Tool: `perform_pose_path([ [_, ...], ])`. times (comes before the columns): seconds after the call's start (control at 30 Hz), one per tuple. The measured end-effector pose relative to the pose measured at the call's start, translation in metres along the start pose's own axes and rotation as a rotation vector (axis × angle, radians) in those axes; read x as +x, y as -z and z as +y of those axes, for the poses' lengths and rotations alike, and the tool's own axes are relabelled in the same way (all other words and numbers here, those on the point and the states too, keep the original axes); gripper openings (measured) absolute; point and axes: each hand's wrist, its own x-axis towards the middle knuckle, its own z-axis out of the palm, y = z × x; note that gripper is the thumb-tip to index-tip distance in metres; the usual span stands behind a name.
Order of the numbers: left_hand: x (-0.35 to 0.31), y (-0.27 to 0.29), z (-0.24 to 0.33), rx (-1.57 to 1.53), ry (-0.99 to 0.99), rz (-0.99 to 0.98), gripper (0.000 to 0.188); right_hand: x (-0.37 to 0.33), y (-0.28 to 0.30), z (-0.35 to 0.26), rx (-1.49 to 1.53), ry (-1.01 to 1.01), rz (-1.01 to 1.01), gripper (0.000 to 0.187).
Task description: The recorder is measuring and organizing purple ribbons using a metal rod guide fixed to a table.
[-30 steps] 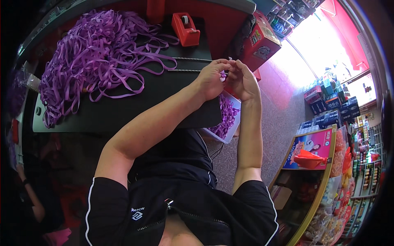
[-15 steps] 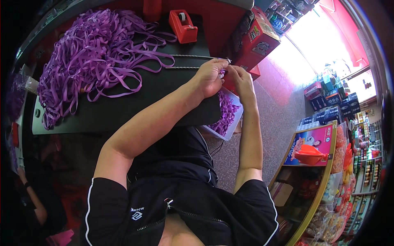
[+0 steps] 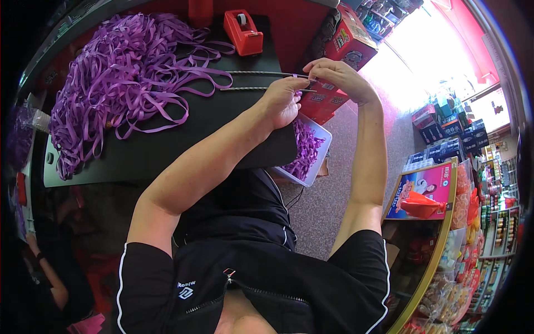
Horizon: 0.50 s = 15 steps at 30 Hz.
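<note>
Two thin twisted metal rods (image 3: 256, 72) reach out past the right edge of the black tabletop (image 3: 222, 147). At their far ends my left hand (image 3: 282, 103) is closed, pinching a small bit of purple ribbon (image 3: 298, 93) by the lower rod. My right hand (image 3: 342, 78) is bent over the tip of the upper rod, its fingers drawn together close to my left fingertips. Whatever those right fingers pinch is too small to make out. A large tangled heap of purple ribbon (image 3: 122, 72) covers the left of the table, loose loops trailing toward the rods.
Below my hands stands a white bin (image 3: 320, 158) with short purple ribbon pieces. A red tape dispenser (image 3: 243, 33) sits at the table's back. Red boxes (image 3: 353, 42) stand beyond my right hand. At right is a display case (image 3: 428, 261). Another person's arm (image 3: 50, 273) shows at far left.
My right hand has risen and turned over the upper rod's tip, with its elbow swung outward to the right. My left hand stays nearly in place, still pinching the ribbon.
</note>
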Motion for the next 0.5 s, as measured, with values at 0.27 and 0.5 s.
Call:
perform_pose_path([
  [0.27, 0.000, 0.000, 0.000, 0.033, 0.006, -0.020, 0.051, -0.001, 0.001, 0.006, 0.012, -0.046, -0.042, 0.027],
  [0.5, 0.003, 0.000, 0.004, -0.030, 0.022, 0.012, 0.070, 0.000, 0.000, 0.013, 0.149, -0.087, 0.061, 0.021],
])
